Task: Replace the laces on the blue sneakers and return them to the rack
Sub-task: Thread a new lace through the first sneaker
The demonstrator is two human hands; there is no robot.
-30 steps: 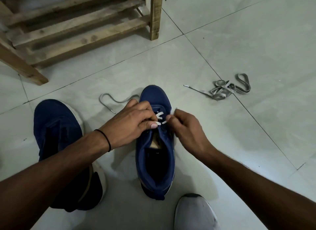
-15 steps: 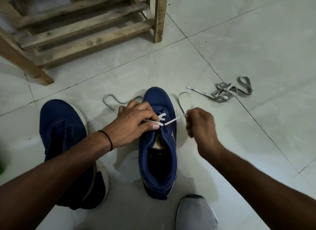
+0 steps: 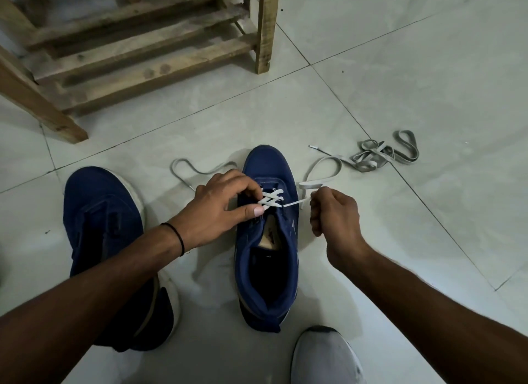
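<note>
A blue sneaker (image 3: pixel 267 249) stands on the tiled floor in the middle, toe pointing away, with a white lace (image 3: pixel 271 200) crossed through its front eyelets. My left hand (image 3: pixel 220 209) rests on the sneaker's left side, its thumb and fingers pinching the crossed lace. My right hand (image 3: pixel 335 215), just right of the sneaker, grips the lace's right end and holds it taut; the free end loops past it on the floor. The lace's other end curls on the floor left of the toe. A second blue sneaker (image 3: pixel 105 220) lies at the left, partly under my left forearm.
A wooden shoe rack (image 3: pixel 143 55) stands at the back left. A bundled grey lace (image 3: pixel 380 155) lies on the floor to the right. The toe of a white shoe (image 3: pixel 325 355) shows at the bottom edge.
My right hand has pulled the lace end out to the right, away from the eyelets. More crossed lace now shows on the sneaker. My left hand has stayed put.
</note>
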